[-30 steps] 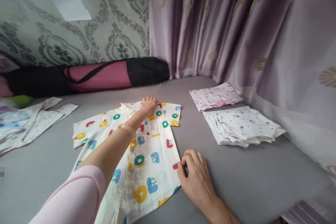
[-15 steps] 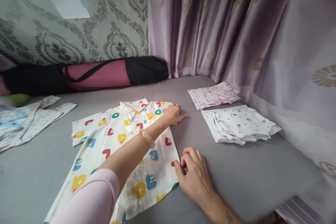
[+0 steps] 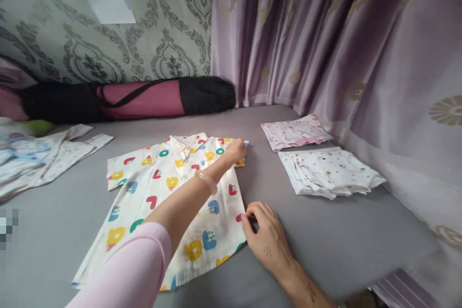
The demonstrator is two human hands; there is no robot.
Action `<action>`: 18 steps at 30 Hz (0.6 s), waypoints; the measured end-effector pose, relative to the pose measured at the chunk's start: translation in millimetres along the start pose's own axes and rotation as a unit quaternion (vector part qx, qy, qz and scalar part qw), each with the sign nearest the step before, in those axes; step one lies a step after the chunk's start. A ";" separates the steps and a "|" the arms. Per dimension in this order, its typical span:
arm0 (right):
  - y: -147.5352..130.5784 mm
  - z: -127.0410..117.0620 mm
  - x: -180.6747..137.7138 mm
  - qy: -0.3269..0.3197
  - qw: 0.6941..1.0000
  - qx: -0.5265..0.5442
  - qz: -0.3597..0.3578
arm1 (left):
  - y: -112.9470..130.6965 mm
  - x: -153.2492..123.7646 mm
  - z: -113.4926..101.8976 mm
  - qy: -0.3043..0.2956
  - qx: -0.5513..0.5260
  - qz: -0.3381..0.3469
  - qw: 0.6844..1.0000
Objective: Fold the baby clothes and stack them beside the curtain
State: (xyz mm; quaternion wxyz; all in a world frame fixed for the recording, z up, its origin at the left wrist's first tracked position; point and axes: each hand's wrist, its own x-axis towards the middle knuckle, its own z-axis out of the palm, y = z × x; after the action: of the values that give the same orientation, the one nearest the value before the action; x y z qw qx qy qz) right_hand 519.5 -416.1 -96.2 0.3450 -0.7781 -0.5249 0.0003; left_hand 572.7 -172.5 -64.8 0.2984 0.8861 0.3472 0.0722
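A small white shirt (image 3: pixel 159 192) printed with coloured rings and letters lies flat on the grey surface (image 3: pixel 325 231), collar away from me. My left hand (image 3: pixel 236 150), with a pale bangle on the wrist and a pink sleeve on the arm, reaches across the shirt and closes its fingers on the edge of the right sleeve. My right hand (image 3: pixel 265 238) rests on the surface at the shirt's right side seam, pinching the fabric edge between thumb and fingers.
Two folded garments lie to the right: a pink-printed one (image 3: pixel 294 132) and a white dotted one (image 3: pixel 330 171). Unfolded pale clothes (image 3: pixel 39 163) lie at the left. A pink and black roll bag (image 3: pixel 140 98) lies along the wall. Purple curtains (image 3: pixel 361 57) hang at the right.
My left hand slid from the collar area out to the right sleeve and now has its fingers closed on the sleeve's edge. My right hand stayed at the side seam.
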 end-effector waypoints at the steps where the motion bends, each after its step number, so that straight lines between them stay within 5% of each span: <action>1: -1.2 -1.3 0.0 0.000 1.000 0.007 0.002 | -3.9 2.1 -3.6 0.003 -0.029 -0.007 1.000; 6: -9.5 -8.8 -1.8 -0.023 0.998 0.056 0.011 | -24.2 5.0 -30.6 0.044 -0.184 -0.059 0.980; 13: -13.9 -9.7 -6.7 -0.058 0.990 0.105 -0.081 | -58.4 -19.0 -77.6 0.106 -0.348 -0.122 0.924; 18: -15.2 -9.8 -5.5 -0.125 0.968 0.155 -0.156 | -98.3 -42.3 -92.0 0.144 -0.455 -0.165 0.863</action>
State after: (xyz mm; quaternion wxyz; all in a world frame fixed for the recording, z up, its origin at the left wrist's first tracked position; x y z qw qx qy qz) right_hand 508.1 -422.7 -82.5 0.3892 -0.6175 -0.6720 0.1250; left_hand 453.9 -99.2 -43.7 0.6226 0.5615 0.4558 0.2989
